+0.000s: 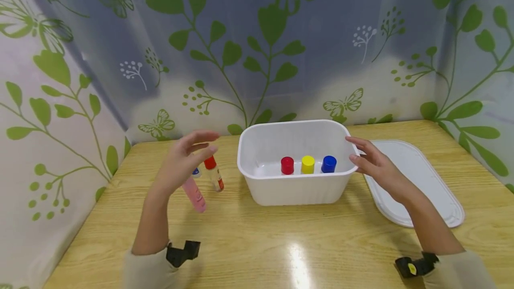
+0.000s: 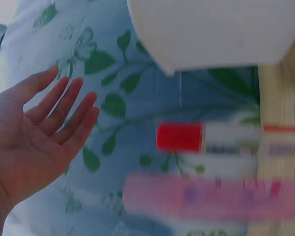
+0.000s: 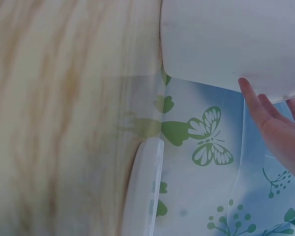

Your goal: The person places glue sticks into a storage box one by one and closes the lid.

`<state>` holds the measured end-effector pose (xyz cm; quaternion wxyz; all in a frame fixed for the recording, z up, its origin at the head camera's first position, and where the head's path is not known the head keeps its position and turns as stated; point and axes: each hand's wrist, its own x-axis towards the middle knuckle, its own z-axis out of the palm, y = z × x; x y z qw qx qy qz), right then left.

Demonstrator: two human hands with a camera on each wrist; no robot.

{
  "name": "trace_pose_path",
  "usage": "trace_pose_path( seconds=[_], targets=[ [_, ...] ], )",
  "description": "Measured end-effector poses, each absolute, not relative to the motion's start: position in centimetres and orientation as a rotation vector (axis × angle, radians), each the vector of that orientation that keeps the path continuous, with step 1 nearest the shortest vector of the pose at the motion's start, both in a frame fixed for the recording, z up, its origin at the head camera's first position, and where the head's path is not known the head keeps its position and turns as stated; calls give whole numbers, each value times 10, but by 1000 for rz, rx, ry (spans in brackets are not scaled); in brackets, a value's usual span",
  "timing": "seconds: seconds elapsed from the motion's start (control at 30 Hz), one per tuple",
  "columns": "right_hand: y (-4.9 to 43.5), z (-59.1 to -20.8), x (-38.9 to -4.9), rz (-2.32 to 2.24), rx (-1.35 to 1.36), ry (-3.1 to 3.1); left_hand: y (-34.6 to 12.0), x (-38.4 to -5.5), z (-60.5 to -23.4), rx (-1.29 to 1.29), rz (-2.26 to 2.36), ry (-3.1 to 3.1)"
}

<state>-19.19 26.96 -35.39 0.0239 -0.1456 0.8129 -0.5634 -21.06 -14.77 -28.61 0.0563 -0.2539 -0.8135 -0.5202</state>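
Note:
A white bin (image 1: 297,191) stands on the table with red (image 1: 287,165), yellow (image 1: 308,164) and blue (image 1: 329,164) caps showing inside; what lies under the caps is mostly hidden. My right hand (image 1: 375,164) touches the bin's right rim, its fingers extended and fairly straight. To the left, my left hand (image 1: 182,159) is raised with loosely bent fingers and holds nothing. Beneath and beside it stand a pink bottle (image 1: 195,195) and a red-capped clear bottle (image 1: 215,175), which looks like a glue bottle. A small blue piece (image 1: 196,172) peeks out near the left hand.
A white lid (image 1: 417,186) lies flat on the wooden table (image 1: 257,244), right of the bin and partly under the right forearm. Behind the table hangs a leaf-and-butterfly patterned curtain (image 1: 225,26), close to the back edge.

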Motion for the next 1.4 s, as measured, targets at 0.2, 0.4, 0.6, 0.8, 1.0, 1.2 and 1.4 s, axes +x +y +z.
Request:
trace_pose_path(
  seconds=[0.2,0.4,0.6,0.8,1.0,1.2,1.4],
  targets=[
    [269,-353,-192,-1731,-459,2521,-200,-201,-304,-684,-1490,-2649],
    [270,-352,-192,-1718,-457,2534,-229,-206,-329,-736,-1664,-2675],
    [270,-351,-191,-1735,-433,2521,-237,-213,-345,-733,-1869,-2632],
    [269,-351,-191,-1735,-397,2513,-238,-212,-347,-683,-1868,-2663],
    [268,-353,-190,-1737,-413,2506,-239,-211,-348,-699,-1867,-2656],
    [268,-353,-190,-1740,-424,2511,-236,-210,-345,-661,-1842,-2644],
    [268,-352,-190,-1742,-421,2511,-230,-208,-339,-653,-1795,-2564]
  ],
)
